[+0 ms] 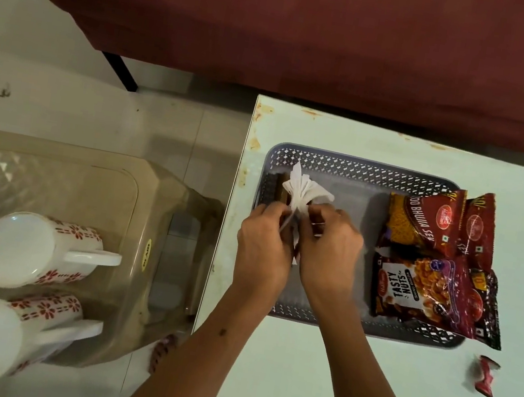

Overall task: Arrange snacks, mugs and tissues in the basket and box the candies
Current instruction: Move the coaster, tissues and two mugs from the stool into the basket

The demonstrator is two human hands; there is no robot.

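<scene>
Snacks: packets (432,259) in basket (361,171), right end | Tissues: left hand (262,244) and right hand (332,247) both pinch tissues (302,192) over basket's left end | Mugs (39,252): on stool (157,202), unplaced | Candies (484,376): loose on table (294,375), unboxed; box unseen

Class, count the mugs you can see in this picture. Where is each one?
2. Both stand upside down on the stool left of the table: far mug, near mug.
</scene>
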